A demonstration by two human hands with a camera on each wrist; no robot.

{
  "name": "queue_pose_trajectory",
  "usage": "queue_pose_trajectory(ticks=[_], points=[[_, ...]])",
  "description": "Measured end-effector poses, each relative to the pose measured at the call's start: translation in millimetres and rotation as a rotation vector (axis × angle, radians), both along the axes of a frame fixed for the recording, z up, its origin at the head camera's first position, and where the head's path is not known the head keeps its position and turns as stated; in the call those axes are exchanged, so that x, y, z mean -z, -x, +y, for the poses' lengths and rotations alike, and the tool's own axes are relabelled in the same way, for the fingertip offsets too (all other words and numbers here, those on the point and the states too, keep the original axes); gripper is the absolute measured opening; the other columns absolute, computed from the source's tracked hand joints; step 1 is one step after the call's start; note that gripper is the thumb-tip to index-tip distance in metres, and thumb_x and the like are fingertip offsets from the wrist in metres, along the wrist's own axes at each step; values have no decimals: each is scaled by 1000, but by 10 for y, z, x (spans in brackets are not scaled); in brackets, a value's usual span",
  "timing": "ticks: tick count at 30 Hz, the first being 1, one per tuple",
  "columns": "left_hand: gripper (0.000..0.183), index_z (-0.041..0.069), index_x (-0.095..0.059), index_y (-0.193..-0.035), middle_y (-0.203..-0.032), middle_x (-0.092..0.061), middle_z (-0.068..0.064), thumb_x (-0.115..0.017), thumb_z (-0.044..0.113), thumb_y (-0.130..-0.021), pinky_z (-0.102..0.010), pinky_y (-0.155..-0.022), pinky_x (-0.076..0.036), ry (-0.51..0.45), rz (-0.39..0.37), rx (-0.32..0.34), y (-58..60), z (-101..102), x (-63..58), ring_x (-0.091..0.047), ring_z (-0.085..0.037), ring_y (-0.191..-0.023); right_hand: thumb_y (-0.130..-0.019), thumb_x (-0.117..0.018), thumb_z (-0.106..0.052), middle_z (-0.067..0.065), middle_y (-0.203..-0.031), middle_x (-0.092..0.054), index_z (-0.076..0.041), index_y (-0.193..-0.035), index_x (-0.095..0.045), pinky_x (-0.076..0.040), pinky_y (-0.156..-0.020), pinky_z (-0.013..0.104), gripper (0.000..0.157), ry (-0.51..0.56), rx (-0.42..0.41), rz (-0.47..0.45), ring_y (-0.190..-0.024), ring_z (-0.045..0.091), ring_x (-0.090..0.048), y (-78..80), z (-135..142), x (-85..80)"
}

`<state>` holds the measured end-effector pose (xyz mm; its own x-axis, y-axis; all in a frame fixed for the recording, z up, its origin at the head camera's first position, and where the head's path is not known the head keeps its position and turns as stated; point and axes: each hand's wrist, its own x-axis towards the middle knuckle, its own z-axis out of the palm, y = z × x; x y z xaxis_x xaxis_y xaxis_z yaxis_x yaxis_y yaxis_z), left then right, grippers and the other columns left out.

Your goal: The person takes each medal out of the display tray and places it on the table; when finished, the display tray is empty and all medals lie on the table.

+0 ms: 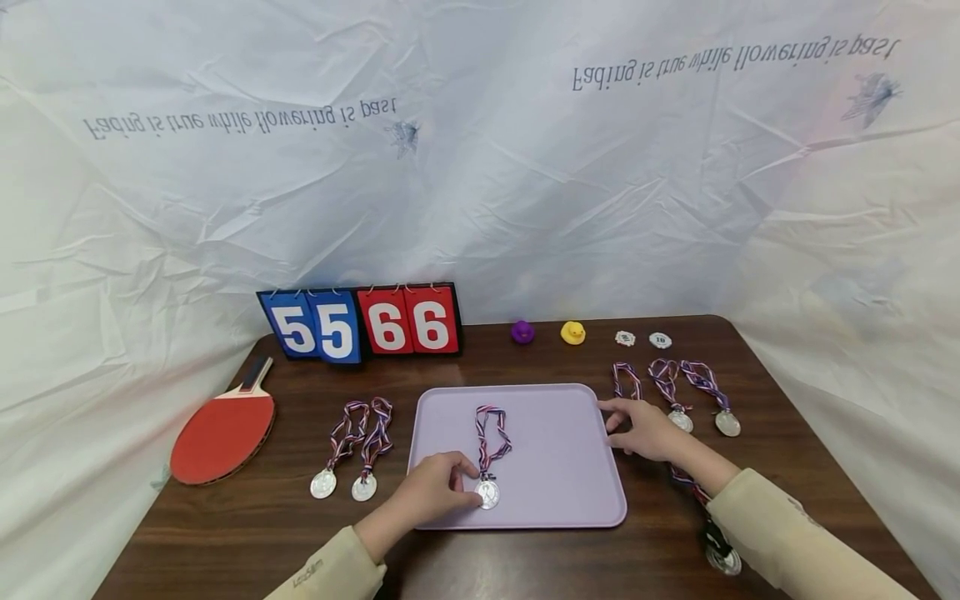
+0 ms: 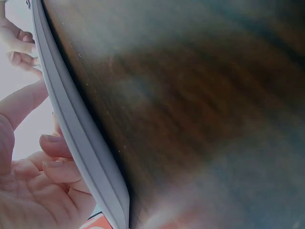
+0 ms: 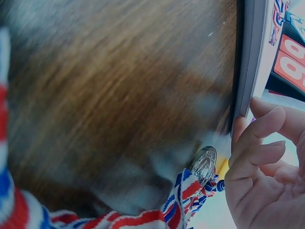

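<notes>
A silver medal (image 1: 487, 493) with a red, white and blue ribbon (image 1: 482, 433) lies on the lilac tray (image 1: 555, 458), its ribbon laid toward the back. My left hand (image 1: 442, 485) is over the tray's front left, thumb tip at the medal's edge and index finger by the ribbon's lower end, the two apart. At the tray's right rim is my right hand (image 1: 643, 429), its fingertips touching the rim with thumb and index finger spread. In the right wrist view, the fingers (image 3: 262, 126) are bent beside the tray edge (image 3: 250, 62).
Two medals (image 1: 363, 487) lie left of the tray. More medals (image 1: 727, 422) lie on the right, one (image 1: 723, 560) beside my right forearm. A red paddle (image 1: 223, 437), a scoreboard (image 1: 360, 323), purple duck (image 1: 522, 332), yellow duck (image 1: 573, 333) and two chips (image 1: 660, 340) stand or lie farther out.
</notes>
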<state>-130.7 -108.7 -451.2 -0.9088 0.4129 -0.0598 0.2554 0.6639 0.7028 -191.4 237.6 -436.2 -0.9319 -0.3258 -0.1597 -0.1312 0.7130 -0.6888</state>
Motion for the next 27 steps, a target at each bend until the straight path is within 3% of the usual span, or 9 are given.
queue_pose_trajectory(ticks=[10,17,27], points=[[30,14,-60,-81,-57,-48,8,-78,32,-65,-23,-48,-35,45,2,-32,-14,38,-39,-42,-5,-51,-77,-68,-5,5,-81,-56,1,-127,-46,-43,-51,30,55,16,-23,8,-51,16,-52,-20,-4,-28],[34,17,-59,-78,-58,-47,9,-79,38,-62,-25,-46,-34,109,9,-52,-31,71,-18,-43,-7,-51,-76,-68,-4,5,-82,-56,-2,-127,-47,-44,-52,30,55,12,5,-6,-52,17,-52,-20,0,-12],[26,15,-62,-78,-55,-47,11,-79,27,-63,-22,-48,-34,98,51,-12,-31,79,-33,-42,-3,-50,-76,-69,-5,4,-81,-56,0,-126,-48,-43,-50,30,55,28,-22,25,-51,16,-52,-3,20,28]])
